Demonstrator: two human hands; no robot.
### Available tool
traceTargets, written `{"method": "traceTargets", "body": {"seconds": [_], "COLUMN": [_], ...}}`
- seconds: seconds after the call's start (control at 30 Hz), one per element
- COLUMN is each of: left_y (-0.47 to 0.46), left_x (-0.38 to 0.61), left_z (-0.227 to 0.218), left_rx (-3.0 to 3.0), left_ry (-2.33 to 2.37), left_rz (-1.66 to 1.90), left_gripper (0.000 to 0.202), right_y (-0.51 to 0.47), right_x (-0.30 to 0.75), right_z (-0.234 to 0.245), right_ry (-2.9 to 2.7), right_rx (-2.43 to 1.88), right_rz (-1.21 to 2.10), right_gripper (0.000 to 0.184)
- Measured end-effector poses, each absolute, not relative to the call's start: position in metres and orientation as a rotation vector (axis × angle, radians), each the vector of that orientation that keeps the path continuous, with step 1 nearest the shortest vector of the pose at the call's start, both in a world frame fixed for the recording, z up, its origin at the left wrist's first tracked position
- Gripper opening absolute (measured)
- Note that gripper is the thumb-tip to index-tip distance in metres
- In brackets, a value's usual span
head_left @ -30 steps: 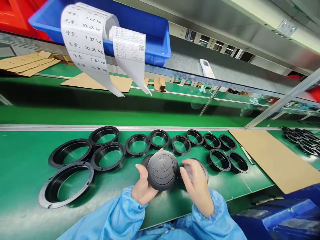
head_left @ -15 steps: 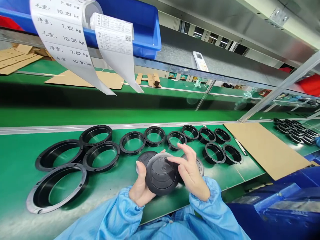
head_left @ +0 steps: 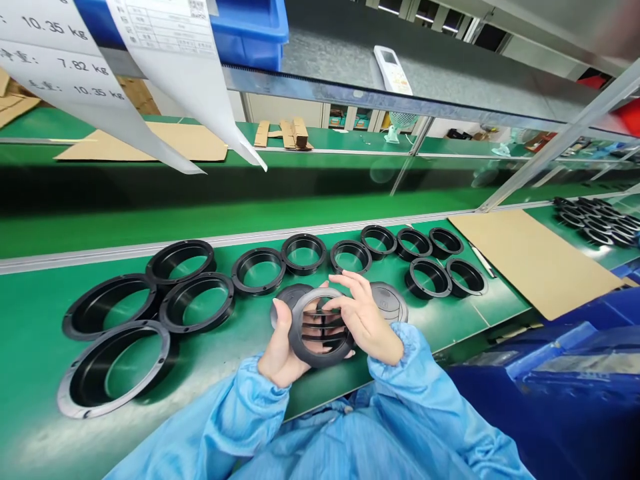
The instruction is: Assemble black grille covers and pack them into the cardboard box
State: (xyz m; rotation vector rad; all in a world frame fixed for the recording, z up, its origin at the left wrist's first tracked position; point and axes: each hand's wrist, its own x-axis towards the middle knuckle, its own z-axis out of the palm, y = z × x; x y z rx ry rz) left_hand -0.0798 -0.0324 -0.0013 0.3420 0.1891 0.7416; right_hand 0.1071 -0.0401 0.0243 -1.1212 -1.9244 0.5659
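Observation:
My left hand (head_left: pixel 279 350) grips the left rim of a round black plastic vent (head_left: pixel 320 328) held just above the green table. Its slats stand open and my fingers show through them. My right hand (head_left: pixel 364 317) pinches the vent's upper right rim, fingers curled over it. Behind the vent, two closed round black covers lie flat on the table, one on the left (head_left: pixel 290 295) and one on the right (head_left: pixel 389 300). Both my sleeves are light blue.
Several black rings lie in rows on the green mat (head_left: pixel 35 313), large ones (head_left: pixel 113 368) at left, small ones (head_left: pixel 425 277) at right. A cardboard sheet (head_left: pixel 535 260) lies at right. Printed paper strips (head_left: pixel 100 100) hang from a blue bin (head_left: pixel 250 27) overhead. More rings (head_left: pixel 595 220) sit far right.
The vent's slats were closed into a smooth disc; now they are open. My right hand has moved up onto the vent's rim. The view has tilted downward.

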Motion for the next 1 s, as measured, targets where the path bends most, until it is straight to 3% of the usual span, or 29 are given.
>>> {"method": "traceTargets", "body": {"seconds": [0.13,0.3,0.7,0.87,1.0], "left_y": [-0.033,-0.03,-0.03,-0.027,-0.03], "left_x": [-0.083,-0.084,-0.083,-0.086,-0.09], "left_z": [0.002,0.009,0.007,0.008,0.009], "left_rx": [0.335,0.328,0.29,0.25,0.291], "left_ry": [0.174,0.238,0.2,0.275,0.436], "left_rz": [0.747,0.741,0.761,0.85,0.875], "left_gripper": [0.079,0.086,0.088,0.09,0.088], "right_y": [-0.043,-0.045,-0.057,-0.066,-0.07], "right_x": [0.106,0.106,0.11,0.105,0.096], "right_z": [0.028,0.03,0.026,0.019,0.015], "right_ry": [-1.835,-1.727,-1.798,-2.091,-2.3], "right_rx": [-1.09,-1.056,-1.14,-1.129,-1.076], "right_rz": [0.665,0.748,0.649,0.258,0.043], "right_gripper": [0.052,0.05,0.054,0.06,0.079]}}
